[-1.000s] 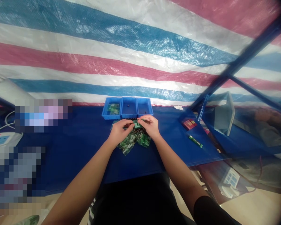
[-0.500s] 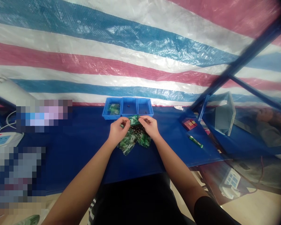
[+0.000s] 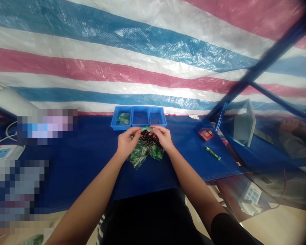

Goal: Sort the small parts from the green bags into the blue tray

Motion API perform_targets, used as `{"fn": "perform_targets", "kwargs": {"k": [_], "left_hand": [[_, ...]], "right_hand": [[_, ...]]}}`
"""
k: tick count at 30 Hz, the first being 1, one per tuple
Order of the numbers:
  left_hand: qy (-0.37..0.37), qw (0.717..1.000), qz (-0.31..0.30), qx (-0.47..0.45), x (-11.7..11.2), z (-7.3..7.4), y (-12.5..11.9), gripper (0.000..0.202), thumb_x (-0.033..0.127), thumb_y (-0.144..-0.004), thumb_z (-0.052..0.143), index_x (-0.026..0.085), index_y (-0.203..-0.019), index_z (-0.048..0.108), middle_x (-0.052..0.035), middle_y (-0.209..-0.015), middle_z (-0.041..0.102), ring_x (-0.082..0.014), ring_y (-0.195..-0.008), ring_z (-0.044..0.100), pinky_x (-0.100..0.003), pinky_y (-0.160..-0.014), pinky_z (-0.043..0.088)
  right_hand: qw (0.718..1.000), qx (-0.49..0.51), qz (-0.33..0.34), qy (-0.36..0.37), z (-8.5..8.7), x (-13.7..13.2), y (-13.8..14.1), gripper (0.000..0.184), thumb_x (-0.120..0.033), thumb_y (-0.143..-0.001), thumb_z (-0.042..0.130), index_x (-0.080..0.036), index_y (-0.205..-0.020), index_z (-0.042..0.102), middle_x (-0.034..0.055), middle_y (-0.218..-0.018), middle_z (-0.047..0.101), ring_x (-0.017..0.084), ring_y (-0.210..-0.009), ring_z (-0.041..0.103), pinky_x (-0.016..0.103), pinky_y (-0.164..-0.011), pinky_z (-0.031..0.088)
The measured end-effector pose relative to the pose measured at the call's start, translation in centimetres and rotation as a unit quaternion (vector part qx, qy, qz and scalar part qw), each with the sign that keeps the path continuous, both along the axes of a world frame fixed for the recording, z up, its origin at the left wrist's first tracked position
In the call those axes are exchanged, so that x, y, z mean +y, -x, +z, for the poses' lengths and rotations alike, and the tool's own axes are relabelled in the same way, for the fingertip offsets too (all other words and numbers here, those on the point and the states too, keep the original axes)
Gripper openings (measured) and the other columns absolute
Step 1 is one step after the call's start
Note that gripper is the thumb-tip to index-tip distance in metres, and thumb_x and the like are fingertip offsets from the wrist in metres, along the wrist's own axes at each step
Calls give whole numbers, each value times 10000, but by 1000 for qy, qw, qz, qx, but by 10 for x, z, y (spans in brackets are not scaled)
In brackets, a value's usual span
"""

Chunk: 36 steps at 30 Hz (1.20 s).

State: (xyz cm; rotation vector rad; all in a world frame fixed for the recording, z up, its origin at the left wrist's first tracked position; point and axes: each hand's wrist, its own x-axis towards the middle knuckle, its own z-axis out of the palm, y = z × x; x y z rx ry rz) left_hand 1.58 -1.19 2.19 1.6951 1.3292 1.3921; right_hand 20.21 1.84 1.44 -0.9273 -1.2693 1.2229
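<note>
A small green plastic packet (image 3: 146, 128) is stretched between my two hands, seen almost edge-on. My left hand (image 3: 129, 140) pinches its left end, and my right hand (image 3: 163, 136) pinches its right end with the fingers curled. Just below the hands lies a heap of small dark pieces (image 3: 150, 139), partly hidden by my fingers. Nearer to me, a pile of green and clear printed packets (image 3: 139, 156) lies on the blue table (image 3: 91, 170). What the held packet contains cannot be made out.
Three joined blue bins stand behind my hands: the left bin (image 3: 121, 127) holds green packets, the middle bin (image 3: 140, 123) and right bin (image 3: 162, 123) a few dark bits. At right are a red box (image 3: 206, 134), a green tube-like packet (image 3: 212, 153) and a blue metal frame (image 3: 221, 115).
The packet between my hands has tilted from showing its flat printed face to a narrow, edge-on strip. More of the dark pieces beneath it shows. My hands have barely shifted.
</note>
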Motion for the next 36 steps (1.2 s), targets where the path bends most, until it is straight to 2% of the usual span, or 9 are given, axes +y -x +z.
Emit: {"fn": "perform_targets", "kwargs": {"k": [6, 10, 14, 19, 26, 29, 32, 34, 36], "left_hand": [[-31, 998, 34, 41, -2, 3, 0, 262, 412, -888, 588, 206, -992, 712, -53, -941, 733, -180, -826, 689, -238, -612, 520], [-46, 997, 50, 48, -1, 1, -2, 245, 425, -864, 613, 210, -935, 706, -44, -909, 726, -168, -784, 676, -250, -629, 531], [-45, 997, 61, 18, 0, -1, -2, 266, 430, -841, 645, 201, -970, 682, -59, -939, 724, -173, -765, 688, -274, -671, 555], [-26, 999, 42, -15, 1, -3, -1, 353, 434, -841, 652, 202, -1107, 667, -65, -918, 728, -188, -756, 697, -315, -722, 576], [-29, 998, 21, 56, 2, 1, 2, 302, 480, -862, 600, 195, -880, 701, -33, -756, 677, -161, -676, 617, -269, -625, 519], [-13, 999, -3, 52, 3, 2, 3, 301, 476, -878, 579, 195, -835, 677, -21, -713, 652, -150, -641, 598, -251, -577, 489], [7, 999, -16, 38, 3, 0, 2, 291, 470, -880, 584, 198, -833, 677, -12, -652, 637, -148, -595, 594, -249, -543, 479], [20, 999, -18, 28, 2, -1, 1, 283, 466, -874, 599, 198, -879, 691, -7, -616, 635, -151, -568, 603, -255, -538, 490], [25, 999, -20, 10, 2, -1, 1, 293, 462, -872, 605, 196, -953, 699, -25, -695, 688, -164, -610, 643, -266, -567, 520]], "right_hand": [[999, -11, -43, -18, -1, 1, -1, 283, -472, -733, 745, -236, -889, 741, 18, -817, 727, 164, -686, 645, 305, -646, 523], [998, -2, -57, -18, -2, 1, 0, 291, -454, -695, 779, -222, -830, 667, 16, -781, 718, 168, -710, 662, 305, -677, 532], [999, -24, -37, -10, -7, 3, 1, 341, -448, -685, 788, -223, -905, 655, 9, -775, 719, 164, -705, 668, 302, -689, 539], [999, -36, -22, -18, -13, 5, 1, 286, -445, -689, 786, -212, -829, 697, 28, -806, 718, 182, -737, 673, 318, -699, 551], [997, -57, -48, -25, -11, 4, 1, 274, -462, -708, 770, -225, -841, 741, 26, -807, 717, 183, -722, 650, 315, -665, 544], [997, -48, -55, -32, -9, 4, 1, 266, -465, -707, 769, -230, -831, 745, 22, -804, 717, 179, -709, 642, 317, -662, 538], [996, -44, -60, -39, -7, 3, 1, 255, -465, -713, 765, -231, -813, 746, 19, -797, 716, 169, -682, 629, 313, -650, 527], [997, -37, -56, -27, -5, 2, 1, 262, -466, -715, 765, -227, -819, 745, 6, -700, 693, 155, -613, 608, 306, -610, 513], [999, -20, -37, -8, -2, 1, 1, 281, -470, -722, 760, -225, -860, 746, -4, -638, 678, 150, -575, 604, 299, -583, 504]]}}
